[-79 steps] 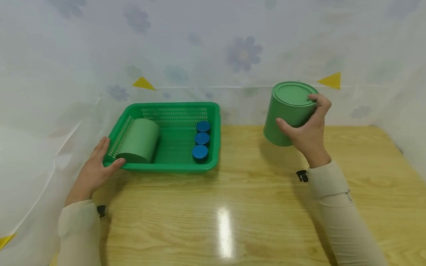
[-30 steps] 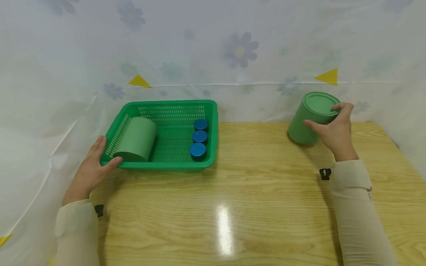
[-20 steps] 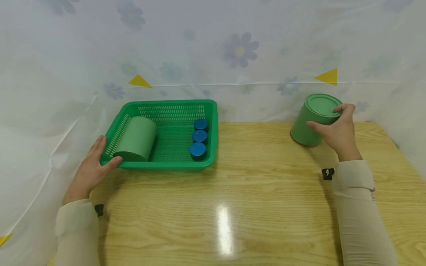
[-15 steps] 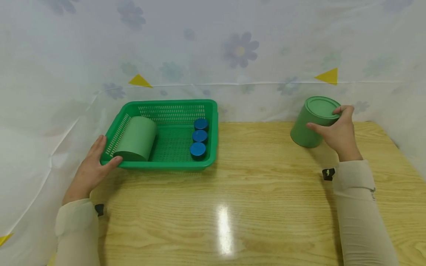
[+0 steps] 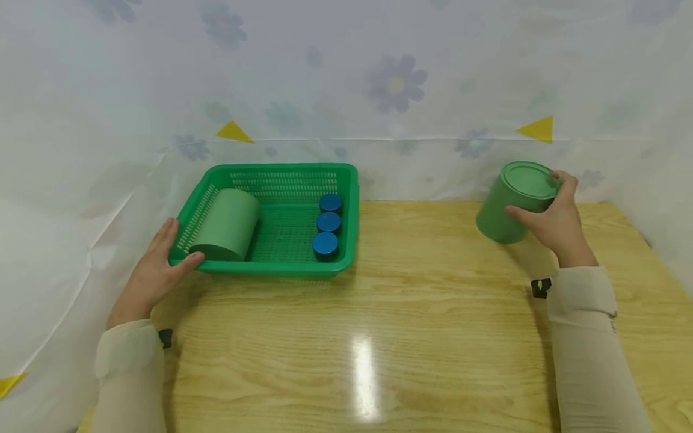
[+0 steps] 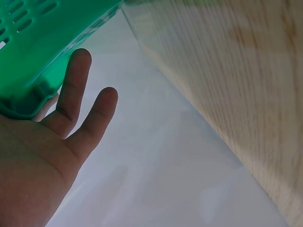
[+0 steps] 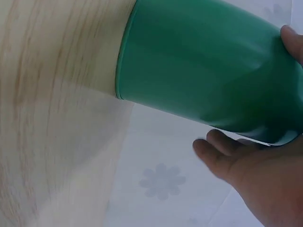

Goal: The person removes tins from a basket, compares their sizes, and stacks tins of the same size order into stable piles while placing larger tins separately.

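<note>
In the head view my right hand (image 5: 554, 222) grips a green can (image 5: 500, 210) with a recessed round end facing up. Its thumb presses the near side, and a finger lies at the top rim. The can's lower edge meets the table in the right wrist view, where other fingers of the right hand (image 7: 251, 165) extend beside the green can (image 7: 199, 66). At the left, my left hand (image 5: 151, 276) rests on the near left corner of a green basket (image 5: 271, 267), thumb over the front rim. Straight fingers (image 6: 75, 85) show below it in the left wrist view.
Inside the basket, a similar green can (image 5: 230, 222) lies on its side along the left wall. Three blue-topped round items (image 5: 325, 243) line its right wall. The wooden table (image 5: 411, 337) ends at a flowered white sheet (image 5: 346, 72) behind.
My right hand has brought the green can from a raised spot rightward and down to the table. Its upper finger has slid back toward the rim. The left hand stays on the basket's corner.
</note>
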`<state>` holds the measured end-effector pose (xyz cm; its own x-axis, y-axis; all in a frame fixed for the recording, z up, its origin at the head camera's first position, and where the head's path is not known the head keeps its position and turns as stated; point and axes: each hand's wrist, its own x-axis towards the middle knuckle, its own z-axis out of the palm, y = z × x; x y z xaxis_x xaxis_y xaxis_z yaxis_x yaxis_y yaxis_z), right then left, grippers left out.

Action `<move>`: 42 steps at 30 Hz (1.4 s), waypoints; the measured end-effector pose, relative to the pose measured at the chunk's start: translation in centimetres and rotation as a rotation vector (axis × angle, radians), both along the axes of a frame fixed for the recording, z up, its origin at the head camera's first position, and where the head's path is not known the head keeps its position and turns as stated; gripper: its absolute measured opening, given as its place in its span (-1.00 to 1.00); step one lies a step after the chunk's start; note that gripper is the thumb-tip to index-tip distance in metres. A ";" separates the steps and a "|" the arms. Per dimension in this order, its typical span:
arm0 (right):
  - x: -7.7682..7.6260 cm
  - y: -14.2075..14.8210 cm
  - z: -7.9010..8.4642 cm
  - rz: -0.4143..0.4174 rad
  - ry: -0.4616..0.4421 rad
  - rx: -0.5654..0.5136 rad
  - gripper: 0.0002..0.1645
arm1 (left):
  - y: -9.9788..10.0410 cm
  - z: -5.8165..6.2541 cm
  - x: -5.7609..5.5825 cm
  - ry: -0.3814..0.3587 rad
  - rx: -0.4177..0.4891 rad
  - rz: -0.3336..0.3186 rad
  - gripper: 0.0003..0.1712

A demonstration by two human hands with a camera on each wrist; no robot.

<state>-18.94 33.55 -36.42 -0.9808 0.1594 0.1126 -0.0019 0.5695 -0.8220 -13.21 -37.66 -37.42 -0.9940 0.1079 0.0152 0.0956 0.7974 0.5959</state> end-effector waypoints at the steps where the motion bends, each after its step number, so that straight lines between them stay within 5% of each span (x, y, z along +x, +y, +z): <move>1: 0.1 0.1 0.1 0.002 0.010 0.000 0.30 | 0.0 0.0 0.0 -0.005 0.000 0.000 0.06; 10: 1.5 -0.6 2.7 -0.029 0.082 0.065 0.32 | 0.2 0.1 -0.1 -0.015 -0.008 0.002 0.08; 20: 2.4 -3.6 4.8 0.008 0.194 0.145 0.09 | 0.3 0.2 0.0 -0.019 -0.013 0.007 0.10; 42: 1.9 -12.4 6.7 0.279 0.208 0.199 -0.02 | 0.2 0.3 0.1 -0.039 -0.023 0.006 0.12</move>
<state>-17.02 21.17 -29.73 -0.9362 -0.1551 0.3155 -0.3341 0.6718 -0.6611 -13.12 -37.48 -37.13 -0.9945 0.1015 -0.0260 0.0676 0.8114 0.5806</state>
